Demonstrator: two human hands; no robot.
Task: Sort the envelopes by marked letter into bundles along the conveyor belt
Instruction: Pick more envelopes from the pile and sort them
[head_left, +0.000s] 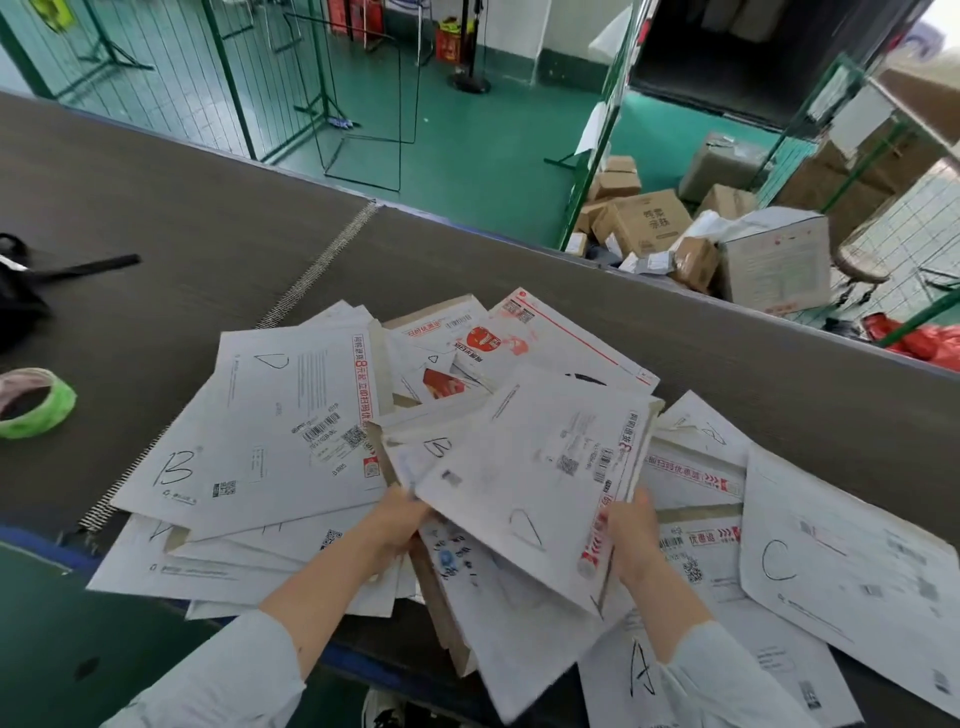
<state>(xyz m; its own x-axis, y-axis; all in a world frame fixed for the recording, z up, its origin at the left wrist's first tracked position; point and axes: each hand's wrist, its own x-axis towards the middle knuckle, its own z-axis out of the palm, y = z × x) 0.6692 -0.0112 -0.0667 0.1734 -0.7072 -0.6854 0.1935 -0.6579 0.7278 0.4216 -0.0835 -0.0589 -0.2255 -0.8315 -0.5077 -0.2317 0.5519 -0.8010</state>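
A heap of white envelopes lies on the dark conveyor belt (218, 228). One marked D (524, 478) is lifted above the heap; my left hand (400, 525) grips its left edge and my right hand (631, 535) grips its right edge. A smaller envelope marked B (426, 452) sits just behind it at my left hand. To the left lies a large envelope marked B (249, 441), with a D-marked one (291, 364) over its far part. On the right lies an envelope marked C (841, 561), and one marked A (639, 670) sits near my right sleeve.
A green tape roll (36, 402) and a black strap (78, 270) lie on the belt at the left. A metal belt seam (311, 275) runs diagonally. Beyond the belt are cardboard boxes (649, 218), green fencing and a green floor.
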